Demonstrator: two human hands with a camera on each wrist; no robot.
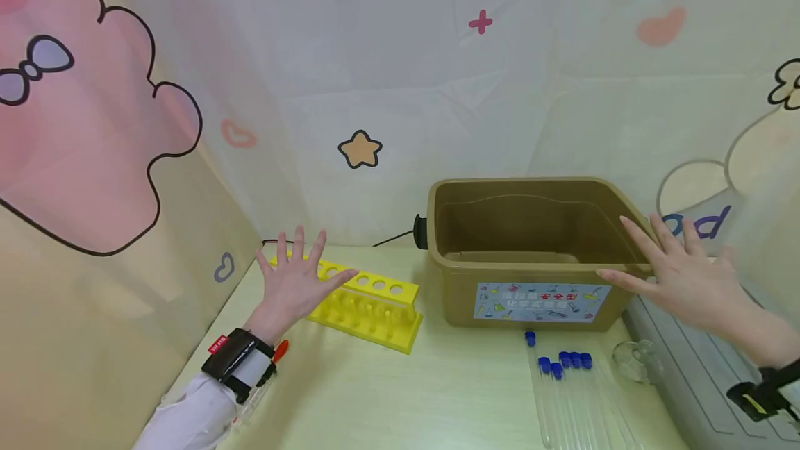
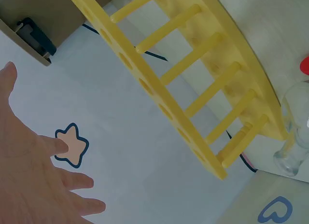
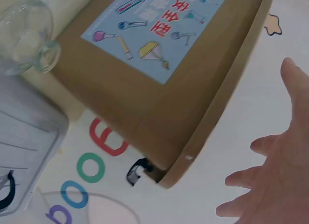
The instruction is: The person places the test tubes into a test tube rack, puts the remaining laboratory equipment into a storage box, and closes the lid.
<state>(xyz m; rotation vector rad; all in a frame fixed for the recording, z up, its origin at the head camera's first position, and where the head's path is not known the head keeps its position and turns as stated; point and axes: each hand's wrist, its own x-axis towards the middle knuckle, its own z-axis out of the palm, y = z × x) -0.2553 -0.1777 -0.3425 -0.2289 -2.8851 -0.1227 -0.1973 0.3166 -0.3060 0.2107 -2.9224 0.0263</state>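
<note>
My left hand (image 1: 292, 288) is held up with its fingers spread and nothing in it. In the head view it overlaps a yellow test tube rack (image 1: 381, 311), which has a row of holes and upright pegs. The left wrist view shows the rack (image 2: 193, 84) beyond the hand (image 2: 38, 171). My right hand (image 1: 687, 280), also spread and holding nothing, overlaps the right rim of a brown plastic bin (image 1: 459, 294) with a printed label. In the right wrist view the bin (image 3: 145, 105) lies left of the hand (image 3: 280, 161).
Several test tubes with blue caps (image 1: 565, 394) lie before the bin. A clear glass flask (image 1: 634, 361) is right of them, beside a grey ridged container (image 1: 706, 380). Near the left wrist lies a red-tipped item (image 1: 281, 350). Another glass vessel (image 2: 295, 122) stands by the rack.
</note>
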